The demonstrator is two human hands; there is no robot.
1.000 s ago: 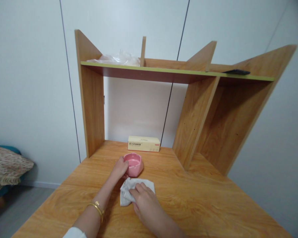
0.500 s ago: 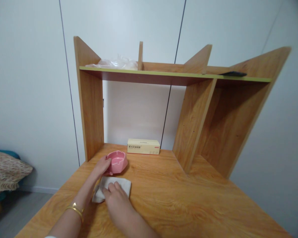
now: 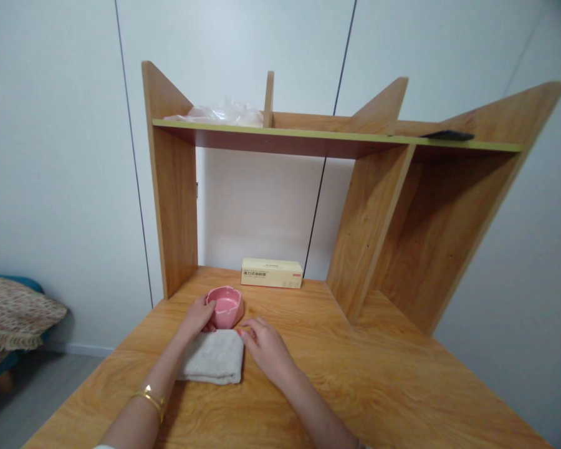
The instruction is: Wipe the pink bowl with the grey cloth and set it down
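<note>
A pink ashtray (image 3: 226, 305) sits on the wooden desk (image 3: 355, 386), tilted slightly, with my left hand (image 3: 198, 314) closed on its left rim. Just in front of it lies a folded white cloth (image 3: 212, 357), flat on the desk. My right hand (image 3: 264, 342) rests at the cloth's right edge, its fingertips pinching the cloth's near corner beside the ashtray. A gold bangle is on my left wrist.
A cream box (image 3: 272, 273) lies at the back of the desk under the wooden shelf unit (image 3: 336, 134). Crumpled clear plastic (image 3: 217, 113) and a dark flat object (image 3: 446, 135) sit on the top shelf. A patterned cushion (image 3: 14, 312) is at far left.
The ashtray and my left hand shifted left, then stayed. The cloth went from bunched under my right hand to lying folded flat; my right hand moved to its right edge.
</note>
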